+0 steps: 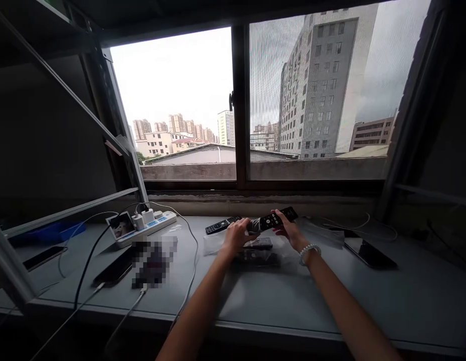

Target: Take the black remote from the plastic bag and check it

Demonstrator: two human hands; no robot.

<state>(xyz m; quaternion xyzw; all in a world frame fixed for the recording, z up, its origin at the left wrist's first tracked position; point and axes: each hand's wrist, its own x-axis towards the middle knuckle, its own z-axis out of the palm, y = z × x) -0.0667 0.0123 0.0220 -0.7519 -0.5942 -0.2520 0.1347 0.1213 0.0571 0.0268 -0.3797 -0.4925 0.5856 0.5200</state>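
Both my hands are stretched out over the grey table (278,296) below the window. My right hand (289,230), with a bead bracelet on the wrist, is closed round a black remote control (277,218) and holds it tilted above the table. My left hand (237,234) is curled at the remote's near end and touches it. Under the hands lie clear plastic bags (214,244) with dark remotes (260,243) in them. A second black remote (222,225) lies flat just left of my left hand.
A white power strip (152,225) with plugged chargers and cables sits at the left, with a dark phone (114,269) in front of it. Another phone (369,252) lies at the right. A blue tray (48,232) stands on the left shelf. Metal shelving frames both sides.
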